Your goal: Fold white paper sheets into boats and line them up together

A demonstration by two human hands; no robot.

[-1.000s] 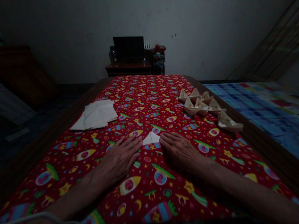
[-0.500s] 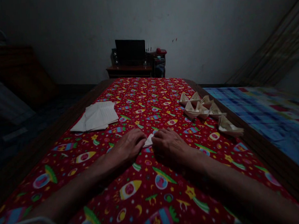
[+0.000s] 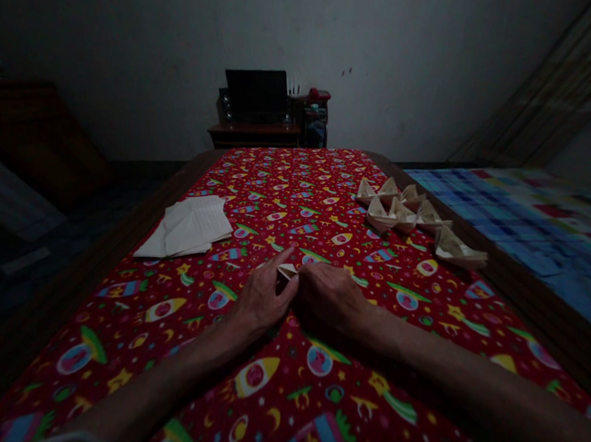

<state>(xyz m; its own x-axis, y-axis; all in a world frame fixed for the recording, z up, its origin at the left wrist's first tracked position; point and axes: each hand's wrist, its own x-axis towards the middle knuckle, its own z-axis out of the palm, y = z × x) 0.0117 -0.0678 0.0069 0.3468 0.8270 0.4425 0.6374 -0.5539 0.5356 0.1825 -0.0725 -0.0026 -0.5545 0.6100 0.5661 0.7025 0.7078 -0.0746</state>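
Note:
A small piece of folded paper (image 3: pixel 287 270) is held up between my two hands over the red patterned cloth, its folds slightly parted. My left hand (image 3: pixel 263 296) grips its left side, thumb at the near edge and index finger stretched out past the far side. My right hand (image 3: pixel 332 293) is curled at the paper's right end, with its fingertips partly hidden from view. To the right stand several folded paper boats (image 3: pixel 398 213), one of them (image 3: pixel 458 250) nearer to me. On the left lies a stack of paper sheets (image 3: pixel 188 227).
The red cloth (image 3: pixel 257 410) with rockets and stars covers a long table with a dark wooden edge (image 3: pixel 546 312). A monitor (image 3: pixel 258 95) stands on a desk beyond. A white cable (image 3: pixel 83 435) crosses my left forearm.
From lying flat under spread fingers, the folded paper has been lifted and its folds have parted. My hands have drawn together and closed round it.

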